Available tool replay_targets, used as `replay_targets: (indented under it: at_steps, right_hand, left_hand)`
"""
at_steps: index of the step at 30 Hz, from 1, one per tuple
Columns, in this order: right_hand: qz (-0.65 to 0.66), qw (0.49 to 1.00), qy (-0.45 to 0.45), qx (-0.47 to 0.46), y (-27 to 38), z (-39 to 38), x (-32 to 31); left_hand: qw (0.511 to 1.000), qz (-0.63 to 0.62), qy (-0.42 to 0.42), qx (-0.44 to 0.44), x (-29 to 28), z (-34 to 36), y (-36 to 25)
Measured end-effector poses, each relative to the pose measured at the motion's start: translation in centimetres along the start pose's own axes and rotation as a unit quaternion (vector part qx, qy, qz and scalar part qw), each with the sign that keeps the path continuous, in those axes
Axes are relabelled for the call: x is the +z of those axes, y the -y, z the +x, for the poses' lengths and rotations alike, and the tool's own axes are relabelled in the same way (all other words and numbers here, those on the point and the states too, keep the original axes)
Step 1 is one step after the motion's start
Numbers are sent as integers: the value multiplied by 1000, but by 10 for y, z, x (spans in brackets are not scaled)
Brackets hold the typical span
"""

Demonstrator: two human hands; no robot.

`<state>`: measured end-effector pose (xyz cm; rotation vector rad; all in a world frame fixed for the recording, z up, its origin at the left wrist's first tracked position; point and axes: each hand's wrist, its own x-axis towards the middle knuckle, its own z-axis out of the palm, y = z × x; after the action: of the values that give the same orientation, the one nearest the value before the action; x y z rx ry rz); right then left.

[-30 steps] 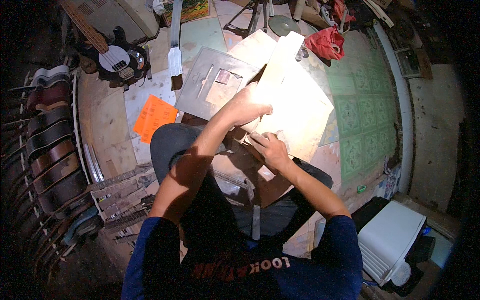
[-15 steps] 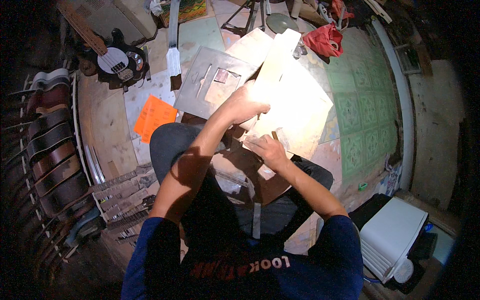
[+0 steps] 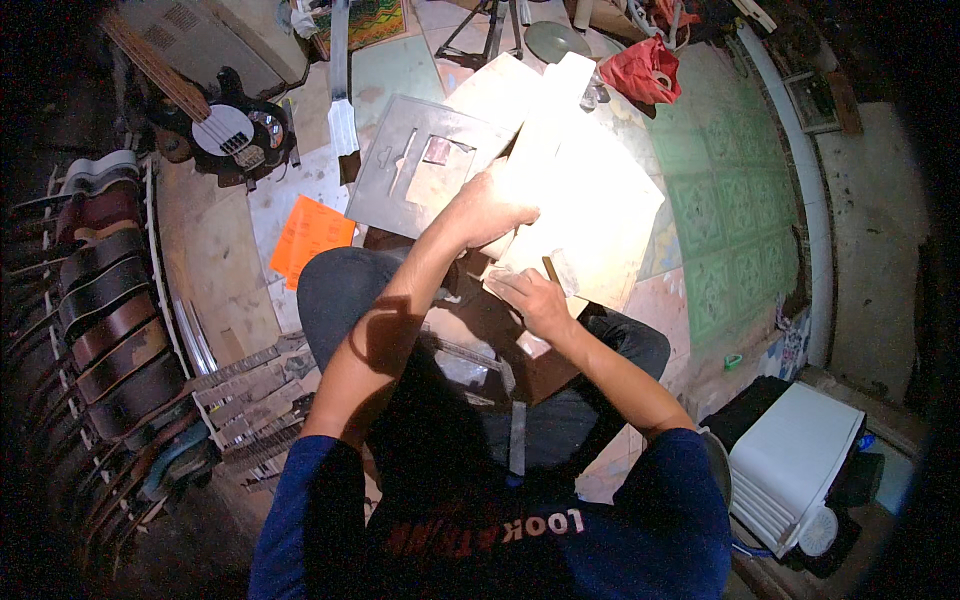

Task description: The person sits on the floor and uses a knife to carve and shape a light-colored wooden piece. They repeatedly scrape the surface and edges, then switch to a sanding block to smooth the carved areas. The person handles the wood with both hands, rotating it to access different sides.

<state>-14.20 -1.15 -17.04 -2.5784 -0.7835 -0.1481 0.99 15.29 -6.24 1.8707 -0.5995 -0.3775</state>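
A pale sheet, washed out by strong light, lies before my knees. On it rests a long pale flat piece, narrowing toward its far end; glare hides where the two meet. My left hand is closed over the near left part of this piece, its fingertips lost in the brightness. Lower and to the right, my right hand pinches a short brown stick, which looks like a pencil and pokes up past the fingers. Beside it lies a small clear scrap on the sheet.
A grey flat template with cut-out slots lies left of the sheet, near an orange paper. A dark stringed instrument stands far left, above a rack of curved pieces. A red bag and a white box-shaped appliance are at right.
My view has shifted slightly. Both hands stay almost in place on the pale pieces, and the brown stick shows a little more plainly above my right fingers.
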Motion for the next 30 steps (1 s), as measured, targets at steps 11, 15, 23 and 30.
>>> replay_targets:
  at_steps: [11, 15, 23, 30]
  right_hand:
    - [-33, 995, -78, 54, -32, 15, -7]
    - [9, 999, -30, 27, 4, -7, 6]
    - [15, 997, -70, -6, 3, -8, 17]
    - [20, 995, -75, 64, -2, -6, 21]
  left_hand:
    - [998, 50, -5, 34, 7, 1, -3]
    - [997, 71, 1, 42, 9, 1, -2]
    - [999, 39, 15, 3, 4, 2, 0]
    - [999, 24, 16, 13, 5, 0, 5]
